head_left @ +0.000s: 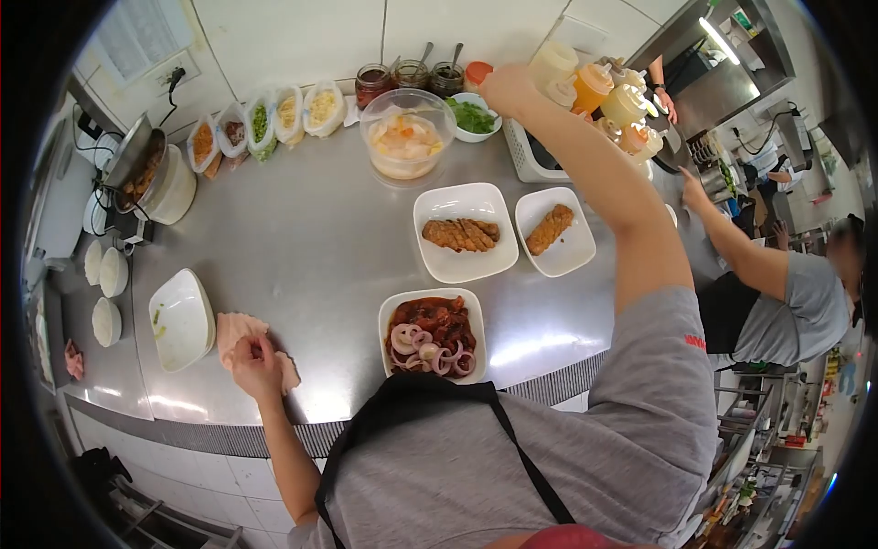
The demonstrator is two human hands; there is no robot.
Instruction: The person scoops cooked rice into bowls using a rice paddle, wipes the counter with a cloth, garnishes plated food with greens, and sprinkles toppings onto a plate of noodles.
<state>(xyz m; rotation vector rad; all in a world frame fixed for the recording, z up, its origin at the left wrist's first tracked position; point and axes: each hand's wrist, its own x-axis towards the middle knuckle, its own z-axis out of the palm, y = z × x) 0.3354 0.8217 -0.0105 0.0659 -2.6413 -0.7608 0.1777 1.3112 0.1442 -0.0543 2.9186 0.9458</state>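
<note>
My left hand [258,366] rests on a pink cloth [240,331] near the counter's front edge, its fingers drawn together on the fabric. Just left of it lies a white dish [181,320] with green bits inside. My right hand [508,90] reaches to the back of the counter, beside a red-lidded jar [477,73] and a bowl of green leaves [473,117]; what its fingers hold is hidden. Two white dishes with browned meat [461,234] [550,229] sit mid-counter. A third dish holds dark saucy meat [430,320] topped with onion rings [444,352].
Bags of chopped ingredients [261,128], a clear tub [403,137] and spoon jars [411,77] line the wall. Squeeze bottles [626,104] stand at back right. White bowls [107,322] are at far left. A co-worker [791,293] stands at right, one arm over the counter.
</note>
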